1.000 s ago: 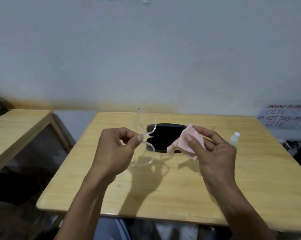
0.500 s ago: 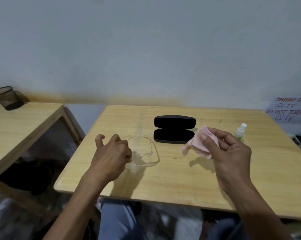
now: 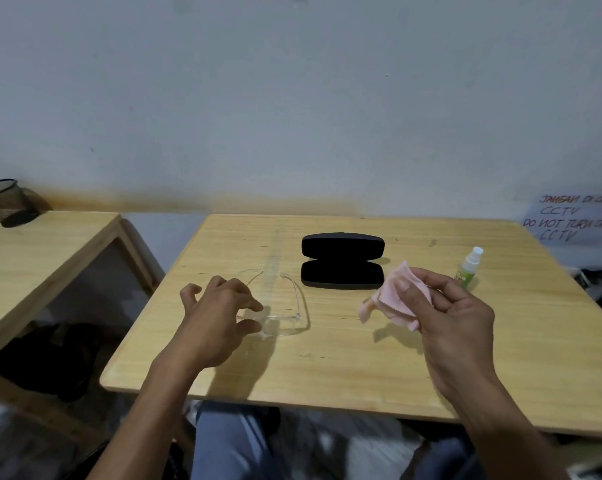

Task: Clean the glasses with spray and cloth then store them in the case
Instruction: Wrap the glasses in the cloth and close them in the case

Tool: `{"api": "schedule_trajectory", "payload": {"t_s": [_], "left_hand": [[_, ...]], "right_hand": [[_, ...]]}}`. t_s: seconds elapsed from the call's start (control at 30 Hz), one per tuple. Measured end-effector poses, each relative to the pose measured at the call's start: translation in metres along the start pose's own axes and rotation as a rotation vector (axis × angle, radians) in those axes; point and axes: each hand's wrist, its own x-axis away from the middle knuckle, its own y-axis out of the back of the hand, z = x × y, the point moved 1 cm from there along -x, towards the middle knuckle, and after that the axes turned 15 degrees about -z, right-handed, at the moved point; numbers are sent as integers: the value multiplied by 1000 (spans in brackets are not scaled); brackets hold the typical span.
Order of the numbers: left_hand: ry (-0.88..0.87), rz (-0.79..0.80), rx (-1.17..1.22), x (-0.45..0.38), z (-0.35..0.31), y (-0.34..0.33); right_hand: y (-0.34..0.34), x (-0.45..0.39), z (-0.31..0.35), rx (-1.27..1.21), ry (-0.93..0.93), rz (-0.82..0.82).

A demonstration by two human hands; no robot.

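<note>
Left hand: your left hand [image 3: 220,317] hovers low over the near-left part of the desk [image 3: 327,368], fingers spread and loosely bent, gripping nothing; the fingertips [image 3: 254,306] sit right at the left end of the glasses, though whether they touch the frame you cannot tell.
Right hand: your right hand [image 3: 455,317] is raised above the desk on the right, thumb and fingers pinching the cloth.
Cloth: the pink cloth [image 3: 393,299] is crumpled in that pinch, its loose corners hanging to the left and down (it casts a shadow on the wood below).
Glasses: the clear glasses [image 3: 282,320] lie on the desk just right of your left hand, temples unfolded and pointing to the far side.
Case: the black case [image 3: 343,261] lies open, farther off than the glasses, near the middle of the desk.
Spray: the small spray bottle [image 3: 468,268] stands upright to the right of the case, beyond your right hand.
Far left: a black mesh cup [image 3: 7,202] on the neighbouring desk.
</note>
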Motion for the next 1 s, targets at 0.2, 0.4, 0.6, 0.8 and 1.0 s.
{"api": "schedule_trajectory", "payload": {"t_s": [0.2, 0.4, 0.6, 0.8, 1.0], "left_hand": [[2, -208, 312, 10, -46, 15], [95, -330, 821, 26, -124, 17], [77, -344, 844, 17, -134, 7], [170, -159, 897, 12, -134, -5], [250, -230, 864, 9, -138, -14]], "right_hand": [[2, 11, 3, -41, -50, 54], [2, 24, 5, -29, -63, 123], [1, 20, 5, -8, -66, 104], [-5, 10, -3, -2, -110, 129], [-3, -1, -9, 60, -160, 180]]}}
